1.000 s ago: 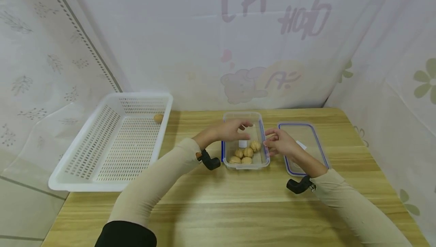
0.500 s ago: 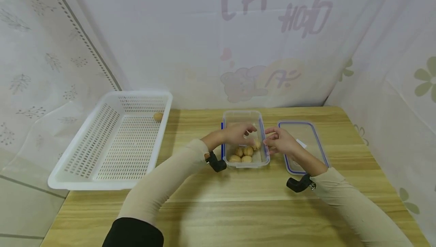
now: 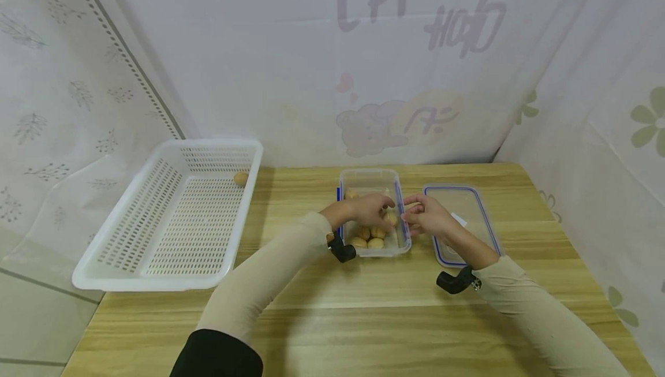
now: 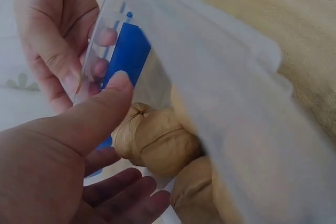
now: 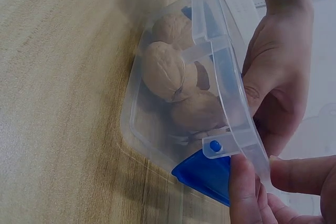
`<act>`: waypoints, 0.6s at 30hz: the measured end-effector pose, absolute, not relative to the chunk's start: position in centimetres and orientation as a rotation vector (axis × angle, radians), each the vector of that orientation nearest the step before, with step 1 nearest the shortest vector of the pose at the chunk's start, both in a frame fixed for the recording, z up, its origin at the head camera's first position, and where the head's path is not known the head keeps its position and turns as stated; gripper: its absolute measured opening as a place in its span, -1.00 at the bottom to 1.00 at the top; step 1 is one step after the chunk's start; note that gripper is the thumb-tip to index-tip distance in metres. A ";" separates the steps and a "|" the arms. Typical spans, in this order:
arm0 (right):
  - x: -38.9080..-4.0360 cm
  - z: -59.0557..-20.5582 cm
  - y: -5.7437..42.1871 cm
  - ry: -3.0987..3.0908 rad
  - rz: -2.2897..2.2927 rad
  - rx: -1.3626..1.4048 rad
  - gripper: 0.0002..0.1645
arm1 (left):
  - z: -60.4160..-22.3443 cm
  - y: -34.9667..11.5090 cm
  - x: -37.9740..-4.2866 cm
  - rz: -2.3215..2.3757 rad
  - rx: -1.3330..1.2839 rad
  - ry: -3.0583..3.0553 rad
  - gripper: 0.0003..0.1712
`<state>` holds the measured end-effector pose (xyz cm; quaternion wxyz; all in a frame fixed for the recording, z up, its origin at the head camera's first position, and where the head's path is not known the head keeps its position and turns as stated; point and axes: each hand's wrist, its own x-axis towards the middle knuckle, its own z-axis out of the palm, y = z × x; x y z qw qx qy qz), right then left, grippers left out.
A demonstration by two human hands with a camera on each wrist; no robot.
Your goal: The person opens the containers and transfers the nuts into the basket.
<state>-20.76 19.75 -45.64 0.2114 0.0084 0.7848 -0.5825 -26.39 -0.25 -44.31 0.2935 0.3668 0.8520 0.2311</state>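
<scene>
A clear plastic food box (image 3: 377, 253) with blue latches stands on the table, several walnuts (image 3: 376, 243) in its front part. One more walnut (image 3: 351, 193) shows at its back left. My left hand (image 3: 370, 211) reaches down into the box over the walnuts. In the left wrist view its thumb and fingers are spread apart near the walnuts, with nothing between them. At the box's right side my right hand (image 3: 428, 218) pinches the rim. The right wrist view has its thumb (image 5: 299, 176) outside one face of the rim and fingertips on the other.
To the left stands a large white slotted basket (image 3: 156, 283) with a single walnut (image 3: 241, 179) by its right wall. The box's clear lid (image 3: 457, 198), edged in blue, lies to the right, partly under the right forearm. A patterned curtain (image 3: 291, 77) closes off the back.
My left hand has moved rightward and lower into the box, toward the walnuts. A walnut at the box's back left now shows. The right hand stays at the rim.
</scene>
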 end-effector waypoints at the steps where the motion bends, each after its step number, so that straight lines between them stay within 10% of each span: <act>1: -20.7 -45.6 19.8 2.179 -1.619 0.020 -0.47 | -44.3 -0.1 -26.3 0.599 0.975 2.268 -0.19; 18: -20.9 -45.9 19.7 2.183 -1.615 0.037 -0.48 | -44.7 0.6 -26.3 0.535 0.976 2.289 -0.41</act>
